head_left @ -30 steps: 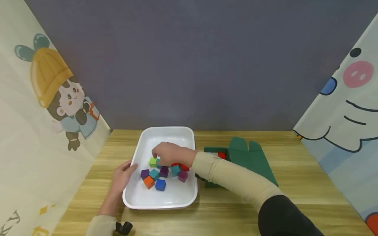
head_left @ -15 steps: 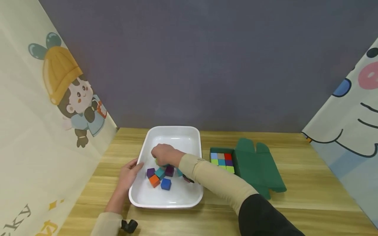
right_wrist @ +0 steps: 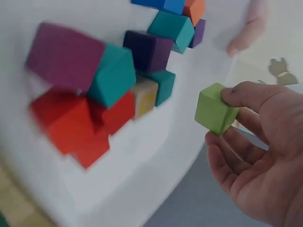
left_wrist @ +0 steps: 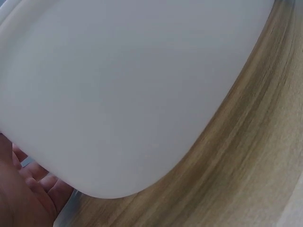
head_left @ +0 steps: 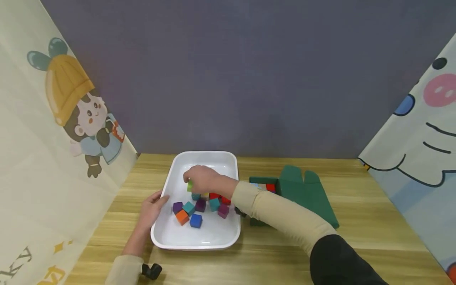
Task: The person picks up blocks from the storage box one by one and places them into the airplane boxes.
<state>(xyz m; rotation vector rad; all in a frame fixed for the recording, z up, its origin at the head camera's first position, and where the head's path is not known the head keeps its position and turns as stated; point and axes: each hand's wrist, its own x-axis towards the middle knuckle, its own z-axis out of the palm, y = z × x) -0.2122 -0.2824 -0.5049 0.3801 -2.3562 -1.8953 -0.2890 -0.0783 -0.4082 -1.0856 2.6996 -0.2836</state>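
My right hand [head_left: 204, 180] is over the white tray [head_left: 199, 240], pinching a light green cube [right_wrist: 215, 111] between thumb and fingers. In the right wrist view the cube appears raised off the tray floor. My left hand [head_left: 151, 209] holds the tray's left side, thumb at the rim and fingers along the outer wall. Loose cubes lie in the tray: an orange cube [head_left: 182, 217], a blue cube [head_left: 196, 221], a magenta cube [head_left: 223, 210], and several teal, dark purple and red ones. A pale wooden-looking cube [right_wrist: 144, 96] sits among them.
Right of the tray an open green box [head_left: 264, 180] holds coloured cubes, partly hidden by my right sleeve. Its lid [head_left: 310, 196] is folded out to the right. A grey wall [head_left: 249, 79] stands behind the wooden table [head_left: 374, 221].
My right hand reached down among the cubes at the tray's middle and took hold of the light green cube, then rose slightly with it. My left hand has stayed at the tray's left side.
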